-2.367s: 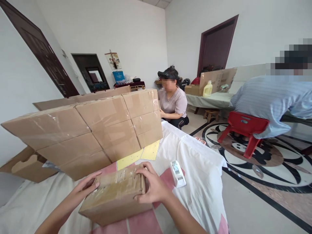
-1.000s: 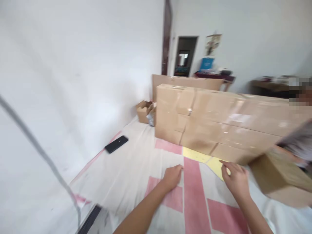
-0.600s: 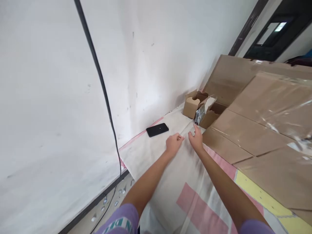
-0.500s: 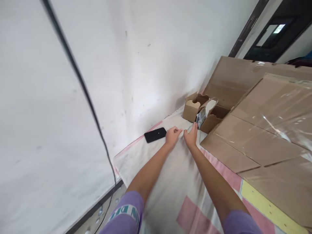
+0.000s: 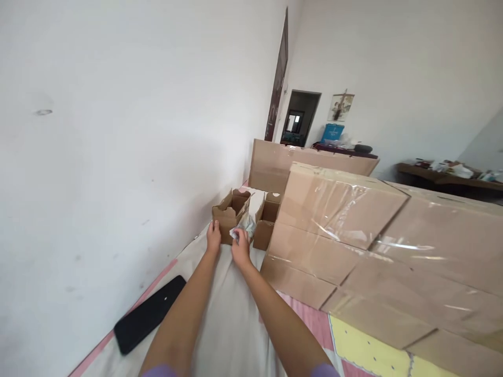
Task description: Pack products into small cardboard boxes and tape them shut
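Observation:
My left hand [image 5: 213, 238] is closed against the near left corner of a small open cardboard box [image 5: 227, 230], its thumb and fingers pressed to the side. My right hand [image 5: 240, 248] pinches a crumpled greyish-white plastic packet [image 5: 247, 224] between that box and a second small open cardboard box [image 5: 262, 235]. Behind the packet a white piece [image 5: 257, 200] stands between the two boxes. What lies inside the boxes is hidden. A black phone [image 5: 151, 314] lies on the cloth, left of my left forearm.
Large taped cardboard boxes [image 5: 338, 251] fill the right side, close to the small boxes. A tall cardboard panel [image 5: 271, 167] stands behind. The white wall [image 5: 118, 157] borders the left. A pale cloth [image 5: 223, 324] with pink and yellow patches covers the surface.
My view has swung right and up. My hands have moved from above the cloth to the small boxes; the left now touches one box, the right grips the packet.

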{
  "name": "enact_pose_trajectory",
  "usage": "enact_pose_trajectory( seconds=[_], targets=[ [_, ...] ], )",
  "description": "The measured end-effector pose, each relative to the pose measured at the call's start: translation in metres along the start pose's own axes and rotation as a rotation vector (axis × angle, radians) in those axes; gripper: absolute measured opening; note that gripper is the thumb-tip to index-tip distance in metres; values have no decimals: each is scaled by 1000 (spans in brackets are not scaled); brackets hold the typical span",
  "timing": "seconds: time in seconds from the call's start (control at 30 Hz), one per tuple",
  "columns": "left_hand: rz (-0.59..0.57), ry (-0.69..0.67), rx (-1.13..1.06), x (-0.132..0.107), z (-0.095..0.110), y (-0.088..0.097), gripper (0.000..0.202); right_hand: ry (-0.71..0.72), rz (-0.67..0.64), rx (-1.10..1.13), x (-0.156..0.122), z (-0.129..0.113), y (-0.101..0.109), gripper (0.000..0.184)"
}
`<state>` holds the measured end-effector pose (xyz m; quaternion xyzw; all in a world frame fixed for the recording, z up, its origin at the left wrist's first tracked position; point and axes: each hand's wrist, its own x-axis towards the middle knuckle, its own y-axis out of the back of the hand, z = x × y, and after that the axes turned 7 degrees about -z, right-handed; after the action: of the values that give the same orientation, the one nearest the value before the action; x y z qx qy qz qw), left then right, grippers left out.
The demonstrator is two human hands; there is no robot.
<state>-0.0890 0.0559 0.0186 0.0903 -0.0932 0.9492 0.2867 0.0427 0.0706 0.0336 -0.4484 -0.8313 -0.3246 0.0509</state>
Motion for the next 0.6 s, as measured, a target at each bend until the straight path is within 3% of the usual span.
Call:
enact_pose_trajectory(
  seconds=[0.13,0.3,0.47,0.6],
  targets=[
    [108,0,10,-63,7,41,59,92,-83,90,-55,-34,-11,42],
    [207,20,40,-147,39,82,63,155,-117,142,-148,-81,-6,43],
    [246,35,96,-234,61,91,50,127,-120,-151,-229,-90,39,46],
    [284,29,164,-292,73,83,37,192,-64,-448,-266,-83,88,33]
  ],
)
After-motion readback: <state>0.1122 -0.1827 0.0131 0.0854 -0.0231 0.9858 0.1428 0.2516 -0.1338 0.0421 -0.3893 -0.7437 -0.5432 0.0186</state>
